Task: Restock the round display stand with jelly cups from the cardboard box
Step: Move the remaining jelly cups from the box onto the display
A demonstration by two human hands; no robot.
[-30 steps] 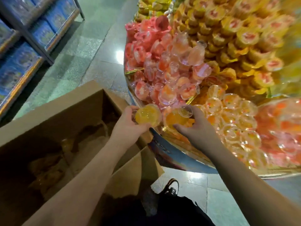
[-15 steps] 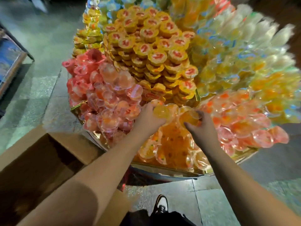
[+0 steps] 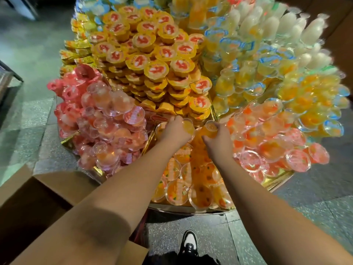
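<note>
Both forearms are bare, no sleeves showing, nothing on the wrists. Down at the bottom there's one shoe [image 3: 189, 243], black with a white toe, under dark clothing [image 3: 183, 260] at the frame's edge.

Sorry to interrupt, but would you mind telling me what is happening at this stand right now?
A person is restocking the round display stand with jelly cups. Each hand holds one orange cup: the left hand grips an orange jelly cup, and the right hand grips another. Both are at the far end of the orange section, not yet set down. The cardboard box sits at lower left.
</note>
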